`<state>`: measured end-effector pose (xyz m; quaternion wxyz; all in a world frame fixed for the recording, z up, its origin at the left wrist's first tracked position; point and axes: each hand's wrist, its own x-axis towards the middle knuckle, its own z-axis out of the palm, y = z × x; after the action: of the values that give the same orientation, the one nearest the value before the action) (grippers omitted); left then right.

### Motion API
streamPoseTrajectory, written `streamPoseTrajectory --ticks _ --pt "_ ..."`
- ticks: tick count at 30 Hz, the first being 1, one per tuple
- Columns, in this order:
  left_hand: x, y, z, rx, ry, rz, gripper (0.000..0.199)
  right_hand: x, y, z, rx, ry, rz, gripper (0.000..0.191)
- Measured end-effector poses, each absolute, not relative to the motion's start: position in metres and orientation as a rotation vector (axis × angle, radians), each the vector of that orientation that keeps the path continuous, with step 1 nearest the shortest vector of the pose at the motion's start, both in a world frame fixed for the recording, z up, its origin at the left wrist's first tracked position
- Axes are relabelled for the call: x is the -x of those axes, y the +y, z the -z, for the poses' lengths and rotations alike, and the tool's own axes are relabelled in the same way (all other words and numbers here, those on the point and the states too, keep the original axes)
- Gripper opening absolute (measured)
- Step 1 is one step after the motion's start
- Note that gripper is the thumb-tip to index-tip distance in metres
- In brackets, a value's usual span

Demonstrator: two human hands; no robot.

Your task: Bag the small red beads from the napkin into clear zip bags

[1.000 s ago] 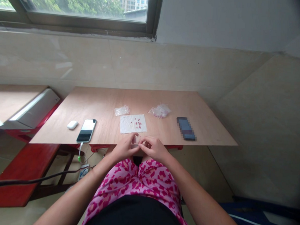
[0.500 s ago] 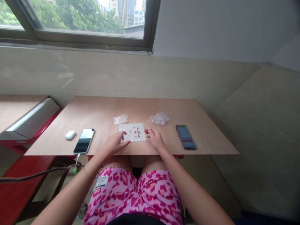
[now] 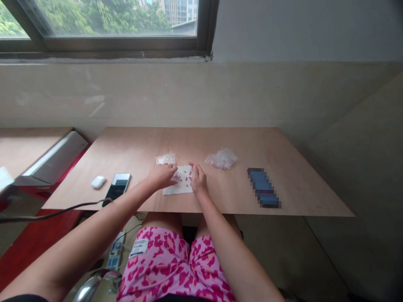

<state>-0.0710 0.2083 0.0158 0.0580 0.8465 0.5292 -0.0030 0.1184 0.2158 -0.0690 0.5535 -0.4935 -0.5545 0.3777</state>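
A white sheet (image 3: pixel 177 189) dotted with small red beads (image 3: pixel 187 180) lies flat on the wooden table (image 3: pixel 240 188), between 2 hands. The left hand (image 3: pixel 162 176) and right hand (image 3: pixel 196 178) both touch its edges; whether either pinches it, I cannot tell.

"What's lying on the table (image 3: pixel 306 191)?"

"A paper sheet (image 3: pixel 170 189) is lying there, with small beads (image 3: pixel 187 179) sitting on it."

"What's behind the sheet?"

"A small plastic bag (image 3: pixel 166 159) is sitting behind it to the left, a fuller plastic bag (image 3: pixel 221 159) behind it to the right."

"And beside it?"

"A smartphone (image 3: pixel 117 189) is lying to its left, an earbud case (image 3: pixel 98 182) farther left, a blurred-out flat object (image 3: pixel 263 188) to its right."
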Motion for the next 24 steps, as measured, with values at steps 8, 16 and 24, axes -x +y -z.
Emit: streamPoseTrajectory --ticks 8,16,24 --pt "0.054 0.214 -0.033 -2.636 1.602 0.213 0.030 -0.120 0.210 0.060 1.122 -1.254 -1.077 0.050" --pt "0.046 0.212 -0.043 -2.653 1.654 0.203 0.034 -0.120 0.224 0.062 1.009 -0.962 -1.140 0.048" --pt "0.056 0.181 -0.048 -2.006 1.603 -0.642 0.043 -0.168 0.174 0.043 1.232 -1.234 -0.851 0.030"
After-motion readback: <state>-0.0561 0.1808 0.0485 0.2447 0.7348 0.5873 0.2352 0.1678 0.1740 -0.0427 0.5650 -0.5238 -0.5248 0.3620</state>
